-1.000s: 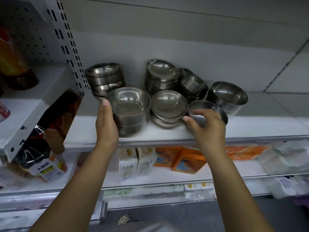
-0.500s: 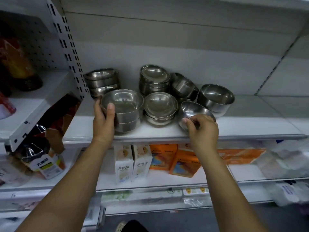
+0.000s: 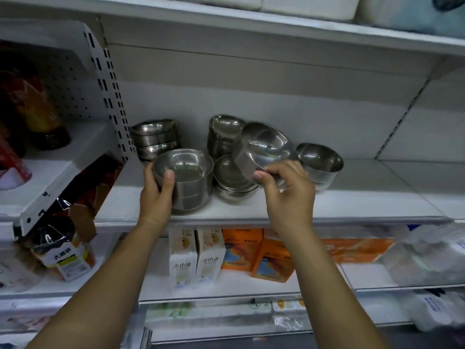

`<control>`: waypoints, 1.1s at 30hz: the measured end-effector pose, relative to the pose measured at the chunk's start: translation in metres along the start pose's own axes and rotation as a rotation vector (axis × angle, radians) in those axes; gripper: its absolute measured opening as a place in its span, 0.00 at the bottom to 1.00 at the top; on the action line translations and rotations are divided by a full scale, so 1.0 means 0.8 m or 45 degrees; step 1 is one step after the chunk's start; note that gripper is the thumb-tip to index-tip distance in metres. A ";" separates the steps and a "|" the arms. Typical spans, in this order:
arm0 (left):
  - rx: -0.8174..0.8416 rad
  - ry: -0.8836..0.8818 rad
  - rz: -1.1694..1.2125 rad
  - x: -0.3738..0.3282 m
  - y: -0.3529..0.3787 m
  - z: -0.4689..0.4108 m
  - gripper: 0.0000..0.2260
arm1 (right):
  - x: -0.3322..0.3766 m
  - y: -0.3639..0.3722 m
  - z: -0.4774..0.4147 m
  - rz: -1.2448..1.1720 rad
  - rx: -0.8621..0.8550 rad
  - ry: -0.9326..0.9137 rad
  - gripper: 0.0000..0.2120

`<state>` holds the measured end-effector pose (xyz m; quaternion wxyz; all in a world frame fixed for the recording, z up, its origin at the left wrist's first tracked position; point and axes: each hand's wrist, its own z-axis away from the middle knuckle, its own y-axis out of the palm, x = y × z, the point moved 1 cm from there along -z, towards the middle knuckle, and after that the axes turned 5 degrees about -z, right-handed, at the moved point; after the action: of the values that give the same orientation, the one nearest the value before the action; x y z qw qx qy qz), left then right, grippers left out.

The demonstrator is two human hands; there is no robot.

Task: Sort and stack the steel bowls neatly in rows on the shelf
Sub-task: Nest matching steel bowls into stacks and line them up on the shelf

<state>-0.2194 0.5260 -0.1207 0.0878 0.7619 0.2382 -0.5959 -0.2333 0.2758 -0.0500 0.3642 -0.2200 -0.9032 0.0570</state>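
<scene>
Changes noted at the steel-bowl shelf (image 3: 251,210):

- Single bowl (image 3: 261,149), formerly resting on the shelf board at the front right of the group: now lifted clear, tilted with its opening facing the person, held above the low front stack (image 3: 234,180).
- Right hand (image 3: 289,187): a second ago laid over that bowl's rim on the shelf; now raised, thumb on the near wall, fingers under the base.
- Left hand (image 3: 157,195): previously flat against the side of the front-left stack (image 3: 185,180); now wrapped on it, thumb over the top bowl's rim.
</scene>
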 end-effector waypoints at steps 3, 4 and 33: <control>0.028 -0.008 0.041 -0.003 -0.002 0.000 0.27 | 0.014 0.030 -0.020 -0.100 0.042 -0.079 0.05; 0.034 -0.011 0.051 -0.004 -0.003 -0.001 0.27 | 0.019 0.040 -0.026 -0.140 0.062 -0.106 0.05; 0.258 -0.006 0.172 0.013 -0.021 -0.020 0.46 | 0.011 0.146 -0.040 -0.071 0.574 -0.289 0.10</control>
<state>-0.2116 0.5499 -0.1236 0.0509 0.7798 0.1248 -0.6114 -0.1759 0.3826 -0.0520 0.3018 -0.1004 -0.9085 0.2711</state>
